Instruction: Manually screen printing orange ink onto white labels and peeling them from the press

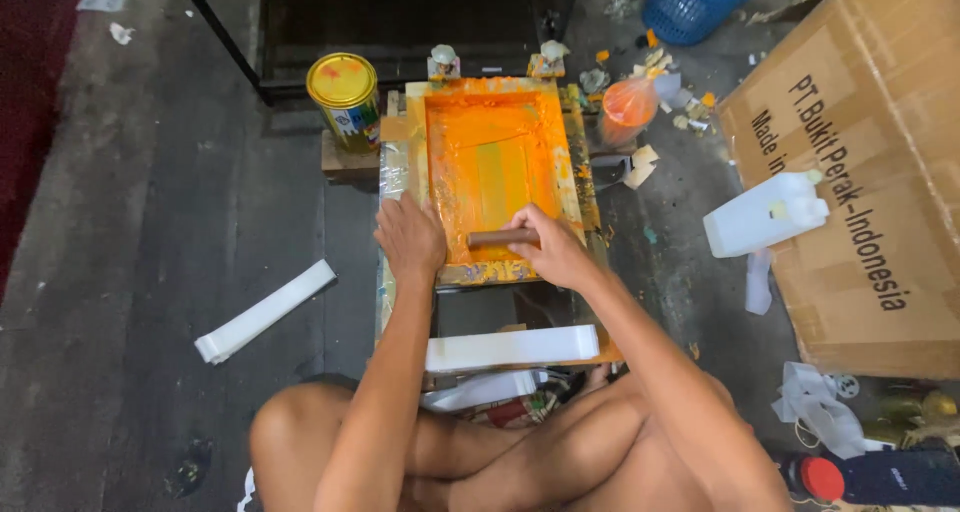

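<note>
A rectangular screen-printing frame (576, 162) smeared with orange ink lies flat in front of me on a low stand. My left hand (408, 238) presses flat on the frame's near left corner. My right hand (553, 248) grips a squeegee with a brown wooden handle (498, 238), held across the near end of the orange mesh. A stack of long white strips (510, 349) lies just below the frame, above my crossed legs.
A yellow-lidded tin (343, 94) stands left of the frame. An orange ink bag (628, 110) sits at its right. A white jerrycan (764, 214) leans on a large cardboard box (880, 162). Another white strip bundle (264, 312) lies on the floor, left. A blue basket (696, 2) stands behind.
</note>
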